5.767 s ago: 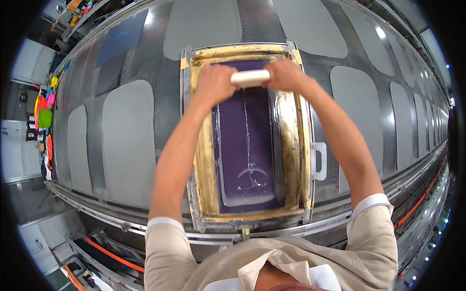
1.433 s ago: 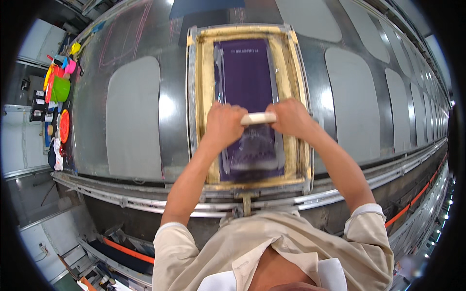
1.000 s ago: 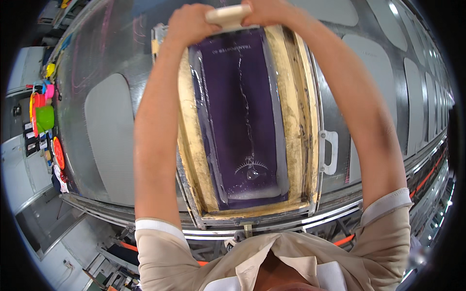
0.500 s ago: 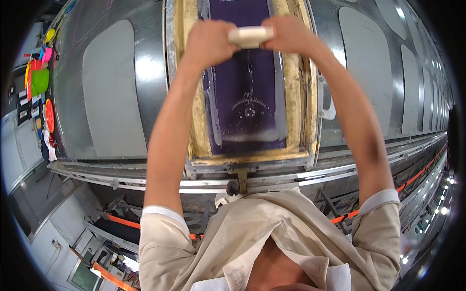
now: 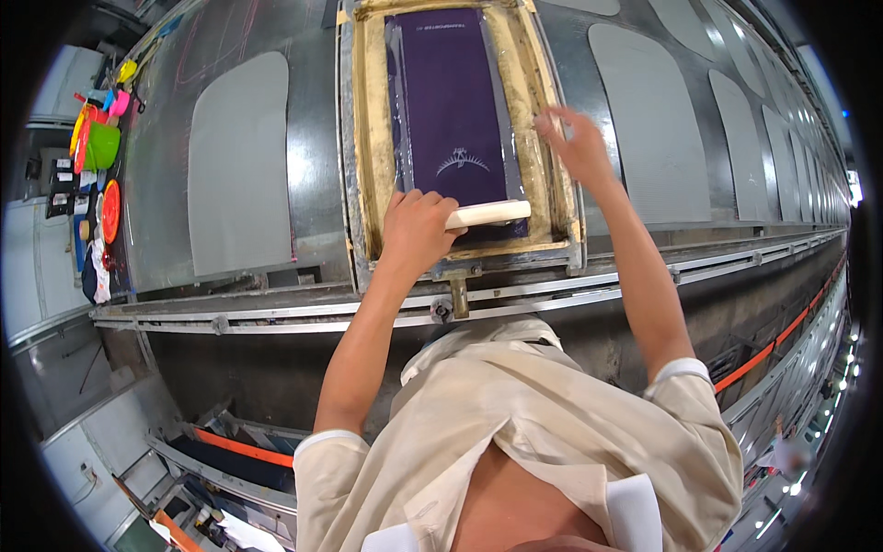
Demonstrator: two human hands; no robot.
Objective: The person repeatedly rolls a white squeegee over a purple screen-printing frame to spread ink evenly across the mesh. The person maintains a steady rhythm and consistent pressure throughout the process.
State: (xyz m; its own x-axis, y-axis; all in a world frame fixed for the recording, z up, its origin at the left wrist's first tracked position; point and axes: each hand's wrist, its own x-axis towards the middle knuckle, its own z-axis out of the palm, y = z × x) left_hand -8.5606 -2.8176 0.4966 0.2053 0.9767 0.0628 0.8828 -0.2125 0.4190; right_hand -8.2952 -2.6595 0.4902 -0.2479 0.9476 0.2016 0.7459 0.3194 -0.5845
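A wooden-framed printing screen (image 5: 359, 138) lies on the long table, its inner border yellowish. Its purple mesh panel (image 5: 451, 101) shows a small pale crest-like mark near the close end and smears of wet ink along both sides. My left hand (image 5: 418, 228) is wrapped round the left end of a cream-coloured squeegee (image 5: 497, 213), which lies crosswise at the panel's close end. Over the screen's right rail is my right hand (image 5: 581, 149), holding nothing, with its thumb and fingers apart. Whether it touches the rail I cannot tell.
Grey flat panels lie along the table, one on the left (image 5: 241, 166) and several to the right (image 5: 648, 129). A metal rail (image 5: 607, 293) runs along the close edge. Colourful tubs, including a green one (image 5: 103, 147), stand at far left.
The squeegee has come toward me, from the far part of the panel to its close end. My right hand has let go of it and moved right; my left still grips it.
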